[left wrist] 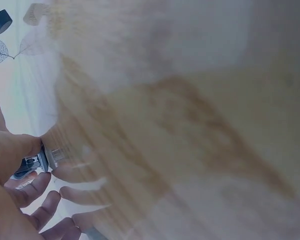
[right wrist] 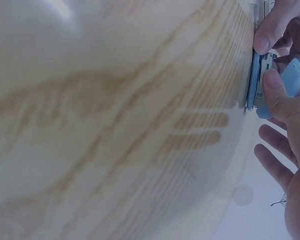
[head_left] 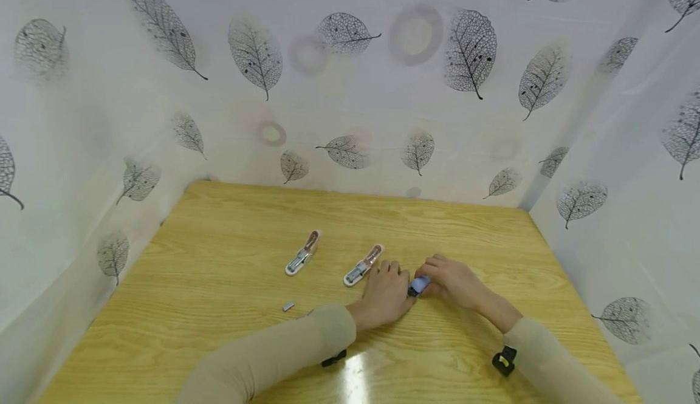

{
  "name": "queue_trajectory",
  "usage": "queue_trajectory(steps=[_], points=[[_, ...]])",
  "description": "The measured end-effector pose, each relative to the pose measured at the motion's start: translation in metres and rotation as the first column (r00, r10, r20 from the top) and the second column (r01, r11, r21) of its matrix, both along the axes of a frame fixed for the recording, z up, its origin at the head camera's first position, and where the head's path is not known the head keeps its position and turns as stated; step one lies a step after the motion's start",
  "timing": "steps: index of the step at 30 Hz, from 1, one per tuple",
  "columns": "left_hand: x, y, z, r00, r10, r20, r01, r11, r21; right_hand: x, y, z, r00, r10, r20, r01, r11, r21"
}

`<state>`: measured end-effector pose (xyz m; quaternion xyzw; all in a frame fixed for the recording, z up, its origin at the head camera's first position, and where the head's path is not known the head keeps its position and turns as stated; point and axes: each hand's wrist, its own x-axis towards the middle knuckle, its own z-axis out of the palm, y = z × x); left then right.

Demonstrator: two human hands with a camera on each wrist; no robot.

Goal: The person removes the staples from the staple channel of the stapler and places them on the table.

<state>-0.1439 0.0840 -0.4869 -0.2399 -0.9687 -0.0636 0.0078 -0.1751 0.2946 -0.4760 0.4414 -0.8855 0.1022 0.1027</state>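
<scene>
A small blue stapler [head_left: 420,285] sits low over the table between both hands. My left hand [head_left: 386,294] pinches one end of it, thumb on one side and fingers on the other in the left wrist view. The right hand [head_left: 455,282] grips the other end. In the right wrist view its thumb [right wrist: 274,90] lies across the metal side of the stapler, beside the raised blue cover [right wrist: 293,77]. Just beyond the left fingertips lies a pink and white stapler [head_left: 363,265], swung open with its metal track showing.
A second opened pink and white stapler [head_left: 302,253] lies farther left. Closer to me is a small strip of staples [head_left: 288,307]. The wooden table [head_left: 229,234] meets leaf-patterned curtains [head_left: 361,100] at the back and sides.
</scene>
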Motion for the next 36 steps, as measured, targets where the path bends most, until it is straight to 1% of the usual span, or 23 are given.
queue_trajectory(steps=[2, 9, 16, 19, 25, 30, 36], points=[[0.000, 0.000, 0.001, 1.000, 0.001, 0.001, -0.001, 1.000, -0.005, 0.000, 0.001, 0.000, 1.000, 0.000, 0.001, 0.000, 1.000, -0.010], [0.002, 0.001, 0.003, 1.000, 0.003, -0.007, -0.003, 1.000, -0.029, 0.003, 0.003, 0.004, 0.999, -0.002, -0.038, 0.001, 1.000, -0.023], [0.003, 0.001, 0.004, 0.999, -0.008, -0.032, 0.006, 0.998, -0.056, 0.004, 0.010, 0.012, 0.992, -0.017, -0.123, 0.008, 0.998, -0.067], [0.002, 0.002, 0.003, 0.999, -0.005, -0.041, 0.002, 0.998, -0.065, 0.003, 0.014, 0.014, 0.989, -0.028, -0.145, 0.017, 0.997, -0.076], [0.001, 0.003, 0.001, 0.999, 0.003, -0.049, -0.006, 0.998, -0.060, 0.000, 0.022, 0.017, 0.986, -0.095, -0.137, 0.085, 0.993, -0.076], [0.001, 0.004, 0.001, 0.999, 0.011, -0.043, -0.013, 0.998, -0.062, -0.004, 0.029, 0.018, 0.980, -0.162, -0.115, 0.158, 0.986, -0.047], [0.003, 0.003, 0.003, 0.999, 0.013, -0.051, -0.017, 0.997, -0.072, -0.010, 0.033, 0.019, 0.977, -0.192, -0.092, 0.193, 0.981, 0.000]])
